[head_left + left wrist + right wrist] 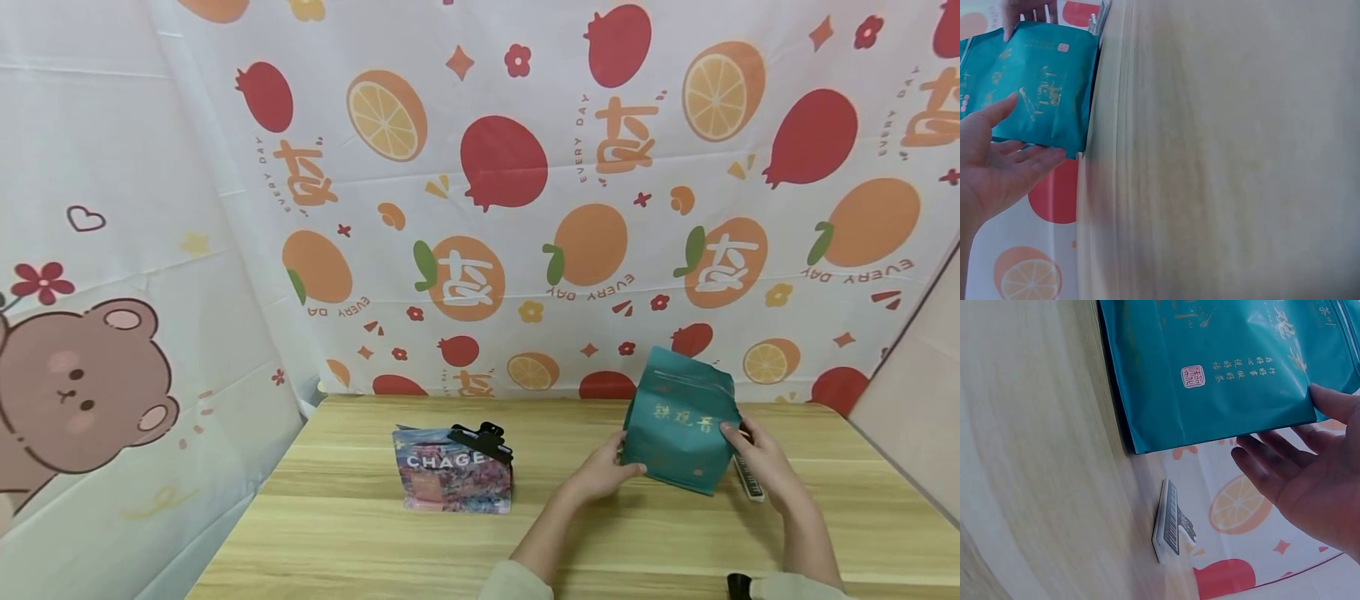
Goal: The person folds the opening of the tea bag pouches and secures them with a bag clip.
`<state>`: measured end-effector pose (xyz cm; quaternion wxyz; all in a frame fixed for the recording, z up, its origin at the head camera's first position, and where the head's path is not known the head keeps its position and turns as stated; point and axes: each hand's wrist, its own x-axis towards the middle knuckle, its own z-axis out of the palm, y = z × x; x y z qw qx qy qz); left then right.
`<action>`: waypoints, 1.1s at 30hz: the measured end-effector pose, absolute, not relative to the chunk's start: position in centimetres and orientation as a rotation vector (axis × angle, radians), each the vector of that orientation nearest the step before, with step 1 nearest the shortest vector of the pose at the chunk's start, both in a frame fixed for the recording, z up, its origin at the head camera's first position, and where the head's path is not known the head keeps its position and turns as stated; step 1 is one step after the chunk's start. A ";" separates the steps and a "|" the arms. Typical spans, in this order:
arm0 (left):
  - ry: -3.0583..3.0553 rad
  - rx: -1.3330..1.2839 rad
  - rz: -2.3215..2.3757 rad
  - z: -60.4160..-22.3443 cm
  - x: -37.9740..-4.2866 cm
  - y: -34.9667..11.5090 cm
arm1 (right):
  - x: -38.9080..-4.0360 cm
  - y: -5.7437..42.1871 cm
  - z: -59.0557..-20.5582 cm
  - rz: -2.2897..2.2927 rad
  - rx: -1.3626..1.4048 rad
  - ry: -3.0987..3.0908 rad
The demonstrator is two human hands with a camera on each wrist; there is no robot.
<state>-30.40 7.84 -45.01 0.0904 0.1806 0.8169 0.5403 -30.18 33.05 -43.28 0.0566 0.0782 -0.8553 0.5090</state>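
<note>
A teal tea pouch (681, 442) with gold characters is held upright, tilted, close over the right part of the table. At its lower left side my left hand (602, 475) grips it, the thumb on the front and the fingers at its edge and underside. My right hand (767, 461) pinches the right side, with the thumb on the front face and the fingers behind. The pouch's sealed top strip leans back. Just right of the pouch lies a white clip (1171, 522) with a piano-key pattern, partly hidden by the right hand in the head view.
Left of the hands, a colourful pouch (453, 483) lettered "CHAGE" stands on the wood-grain table (360, 542). A black clip (483, 442) grips its top edge. Behind the table hangs a fruit-print cloth (502, 162), with a bear-print cloth (82, 392) at the left.
</note>
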 end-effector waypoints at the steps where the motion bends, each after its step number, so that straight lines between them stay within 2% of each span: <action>1: 2.431 0.542 1.608 -45.0 -30.4 7.8 | -30.2 33.0 -43.3 1.546 0.236 -2.592; 33: 2.536 0.424 1.583 -43.9 -27.6 5.5 | -29.7 31.0 -42.7 1.589 0.388 -2.624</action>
